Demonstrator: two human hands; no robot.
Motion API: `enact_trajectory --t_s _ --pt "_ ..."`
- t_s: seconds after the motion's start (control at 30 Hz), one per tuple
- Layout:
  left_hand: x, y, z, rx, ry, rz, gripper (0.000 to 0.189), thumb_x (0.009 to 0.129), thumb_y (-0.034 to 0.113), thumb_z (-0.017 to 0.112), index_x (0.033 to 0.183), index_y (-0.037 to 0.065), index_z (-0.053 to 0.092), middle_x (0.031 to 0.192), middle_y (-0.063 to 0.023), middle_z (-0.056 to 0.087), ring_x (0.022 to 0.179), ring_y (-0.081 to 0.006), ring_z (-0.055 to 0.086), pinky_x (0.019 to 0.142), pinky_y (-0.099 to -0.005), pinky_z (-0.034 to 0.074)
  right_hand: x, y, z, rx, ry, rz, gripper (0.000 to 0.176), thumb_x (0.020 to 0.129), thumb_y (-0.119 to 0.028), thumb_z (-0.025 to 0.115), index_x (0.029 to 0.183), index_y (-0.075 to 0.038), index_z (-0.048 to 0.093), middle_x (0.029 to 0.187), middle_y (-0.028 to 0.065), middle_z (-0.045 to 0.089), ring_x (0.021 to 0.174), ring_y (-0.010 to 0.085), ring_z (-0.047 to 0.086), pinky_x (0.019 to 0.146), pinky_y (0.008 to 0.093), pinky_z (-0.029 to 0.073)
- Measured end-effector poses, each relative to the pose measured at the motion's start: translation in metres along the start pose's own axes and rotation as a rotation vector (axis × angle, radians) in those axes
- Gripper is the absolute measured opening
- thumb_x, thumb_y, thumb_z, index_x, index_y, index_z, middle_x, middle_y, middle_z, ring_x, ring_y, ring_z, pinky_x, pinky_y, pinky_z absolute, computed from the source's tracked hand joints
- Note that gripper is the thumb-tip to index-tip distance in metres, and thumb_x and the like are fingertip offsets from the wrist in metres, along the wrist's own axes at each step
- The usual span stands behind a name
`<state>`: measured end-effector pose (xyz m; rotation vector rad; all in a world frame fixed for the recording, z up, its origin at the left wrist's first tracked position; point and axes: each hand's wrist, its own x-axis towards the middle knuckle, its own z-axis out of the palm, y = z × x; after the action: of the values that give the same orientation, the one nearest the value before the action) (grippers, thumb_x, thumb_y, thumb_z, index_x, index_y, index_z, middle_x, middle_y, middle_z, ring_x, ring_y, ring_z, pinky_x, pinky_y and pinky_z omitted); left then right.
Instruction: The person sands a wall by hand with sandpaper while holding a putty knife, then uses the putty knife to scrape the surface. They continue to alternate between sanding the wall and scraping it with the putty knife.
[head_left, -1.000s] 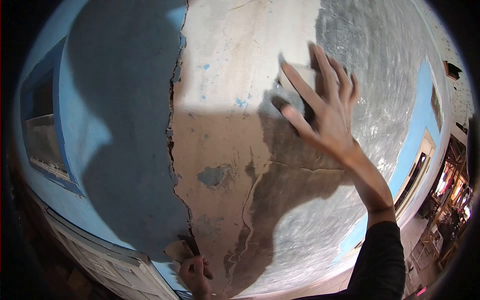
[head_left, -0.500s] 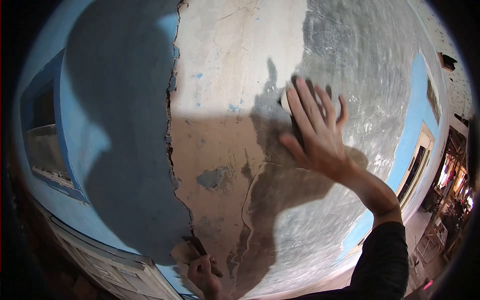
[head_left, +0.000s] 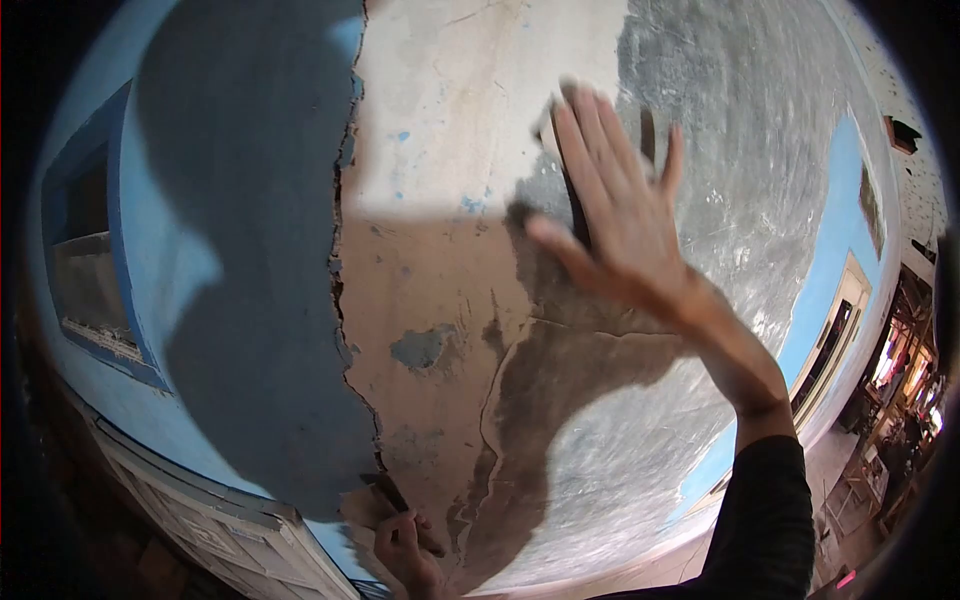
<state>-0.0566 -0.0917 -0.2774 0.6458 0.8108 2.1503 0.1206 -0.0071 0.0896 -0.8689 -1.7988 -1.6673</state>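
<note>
My right hand [head_left: 625,205] lies flat with its fingers stretched along the wall [head_left: 590,480], pressing a flat pale piece with dark edges [head_left: 548,132]. Most of that piece is hidden under the fingers, so I cannot tell its kind. It overlaps the border between the bare whitish plaster [head_left: 450,130] and the grey-coated area [head_left: 740,160]. Low in the view, my left hand [head_left: 408,550] is closed around a putty knife [head_left: 392,498], with its broad pale blade beside the wall's crack [head_left: 340,240].
A blue-framed window [head_left: 90,250] is on the left, above panelled grey-white woodwork [head_left: 220,530]. Blue paint [head_left: 200,340] covers the left wall, partly in shadow. To the right are a pale-framed opening [head_left: 830,335] and a cluttered area with a wooden stand [head_left: 865,480].
My right hand has slid up and slightly left over the wall with the flat piece beneath it. My left hand has stayed nearly in place with the putty knife.
</note>
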Motion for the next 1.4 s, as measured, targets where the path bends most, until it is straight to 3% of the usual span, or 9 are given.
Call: enact_trajectory --t_s 0.27,0.4,0.53,0.67,0.8,1.03,1.2,1.3,1.4 --pt "0.001 0.005 -0.007 0.067 -0.059 0.002 0.018 0.089 0.018 0.062 0.091 0.002 0.058 0.079 -0.0089 0.056 0.073 -0.0185 0.053 0.068 -0.0335 0.044 -0.007 -0.002 -0.003 0.056 -0.053 -0.087 0.087 0.088 -0.069 0.037 0.147 -0.004 0.026 0.152 0.0156 0.027 0.141 0.0305 0.026 0.103 0.0757 0.003" --pt "-0.004 0.008 -0.001 0.073 -0.037 -0.064 0.017 0.089 0.019 0.062 0.09 0.002 0.058 0.079 -0.0088 0.056 0.072 -0.0185 0.053 0.067 -0.0334 0.045 0.018 0.01 0.009 -0.048 0.105 0.02 0.092 0.086 -0.073 0.034 0.147 -0.005 0.025 0.153 0.0143 0.026 0.141 0.0286 0.025 0.104 0.0741 0.006" --pt "-0.005 0.011 -0.01 0.051 -0.009 -0.036 0.018 0.088 0.02 0.062 0.09 0.002 0.058 0.079 -0.0086 0.056 0.073 -0.019 0.053 0.067 -0.0335 0.045 -0.03 -0.019 -0.003 0.15 -0.088 -0.02 0.092 0.086 -0.073 0.033 0.148 -0.006 0.023 0.154 0.0118 0.025 0.143 0.0283 0.021 0.105 0.0735 0.001" --pt "-0.001 0.011 -0.008 0.079 0.023 -0.041 0.018 0.087 0.019 0.063 0.089 0.002 0.058 0.079 -0.0087 0.056 0.073 -0.0187 0.053 0.066 -0.0338 0.046 0.01 0.009 0.001 -0.07 0.055 0.038 0.091 0.085 -0.073 0.036 0.148 -0.008 0.026 0.154 0.0094 0.025 0.144 0.027 0.018 0.104 0.0731 -0.003" --pt "-0.002 0.016 -0.009 0.09 0.045 -0.044 0.017 0.087 0.018 0.063 0.089 0.002 0.058 0.078 -0.0089 0.056 0.073 -0.0187 0.053 0.067 -0.0348 0.047 -0.021 -0.012 0.002 0.116 0.001 0.077 0.085 0.087 -0.069 0.037 0.148 -0.011 0.026 0.154 0.0097 0.025 0.143 0.0266 0.019 0.106 0.0717 -0.004" --pt "-0.001 0.004 -0.006 0.031 -0.013 -0.057 0.015 0.088 0.015 0.062 0.089 0.0 0.059 0.078 -0.0095 0.057 0.074 -0.0188 0.055 0.07 -0.035 0.046 0.003 0.002 -0.01 -0.134 -0.023 0.056 0.076 0.091 -0.06 0.041 0.149 -0.014 0.027 0.153 0.0073 0.03 0.144 0.0288 0.019 0.108 0.0645 -0.01" --pt "-0.006 0.008 -0.008 0.071 0.022 -0.058 0.012 0.088 0.012 0.061 0.088 0.0 0.059 0.076 -0.0083 0.058 0.07 -0.0161 0.054 0.069 -0.0308 0.046 -0.04 -0.006 -0.007 0.001 -0.051 0.053 0.079 0.087 -0.062 0.049 0.143 -0.009 0.037 0.151 0.0055 0.035 0.142 0.0299 0.023 0.105 0.0695 0.002" --pt "-0.01 -0.011 -0.007 0.092 -0.055 -0.146 0.014 0.092 0.019 0.062 0.092 0.005 0.065 0.068 -0.0041 0.061 0.037 -0.0107 0.039 0.037 -0.0263 0.034 -0.003 0.0 -0.013 -0.029 0.002 0.029 0.081 0.086 -0.063 0.05 0.145 -0.01 0.034 0.151 0.0083 0.033 0.143 0.0305 0.021 0.106 0.068 -0.002" --pt "-0.022 -0.025 0.0 0.052 -0.177 -0.099 0.016 0.092 0.018 0.063 0.092 0.002 0.064 0.066 -0.0046 0.06 0.038 -0.0085 0.038 0.037 -0.0249 0.032 -0.021 0.003 -0.009 0.001 -0.021 0.023 0.084 0.084 -0.065 0.051 0.145 -0.01 0.034 0.152 0.0086 0.032 0.142 0.0299 0.022 0.106 0.0668 0.001"
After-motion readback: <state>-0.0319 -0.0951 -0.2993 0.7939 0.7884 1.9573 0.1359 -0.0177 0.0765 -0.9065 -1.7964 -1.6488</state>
